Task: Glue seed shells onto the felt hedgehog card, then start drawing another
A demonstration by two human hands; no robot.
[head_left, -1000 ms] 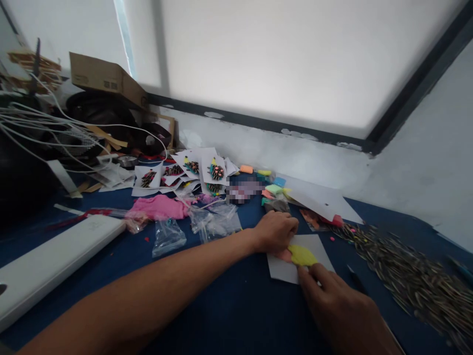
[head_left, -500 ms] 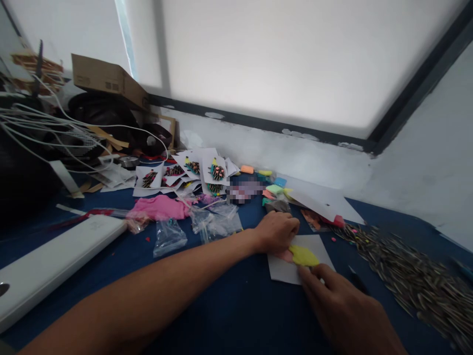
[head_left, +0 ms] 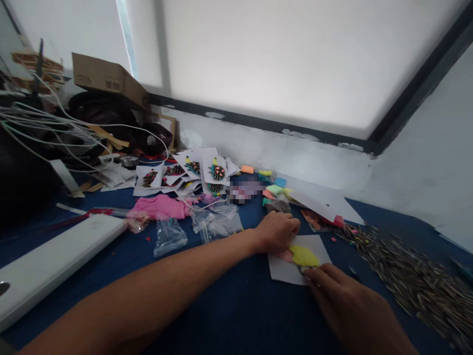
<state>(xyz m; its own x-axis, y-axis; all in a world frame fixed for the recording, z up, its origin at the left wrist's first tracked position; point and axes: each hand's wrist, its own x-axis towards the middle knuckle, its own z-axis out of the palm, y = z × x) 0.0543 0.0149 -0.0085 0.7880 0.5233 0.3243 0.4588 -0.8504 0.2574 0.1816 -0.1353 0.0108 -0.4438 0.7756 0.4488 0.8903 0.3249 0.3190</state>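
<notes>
A white sheet of paper (head_left: 286, 274) lies on the blue table and carries a flattened yellow clay shape (head_left: 306, 256) with a pink clay part (head_left: 285, 255) at its left. My left hand (head_left: 278, 230) rests on the sheet's upper left edge, fingers curled in; what is under them is hidden. At the lower edge of the yellow clay, my right hand (head_left: 342, 291) has thumb and fingertips pinched on a small greyish piece that looks like a sunflower seed (head_left: 302, 269). A heap of striped sunflower seeds (head_left: 417, 281) spreads to the right.
Finished seed-and-clay hedgehogs on paper (head_left: 217, 170) lie at the back. Coloured clay blocks (head_left: 275, 189) and a larger paper sheet (head_left: 318, 199) are beyond my hands. Pink clay (head_left: 159, 207), plastic bags (head_left: 169, 237) and a long white box (head_left: 62, 266) sit left. A dark pointed tool (head_left: 354, 273) shows behind my right hand.
My right hand has shifted slightly right, and a small greyish piece now shows by its fingertips at the clay's lower edge. My left hand stays put.
</notes>
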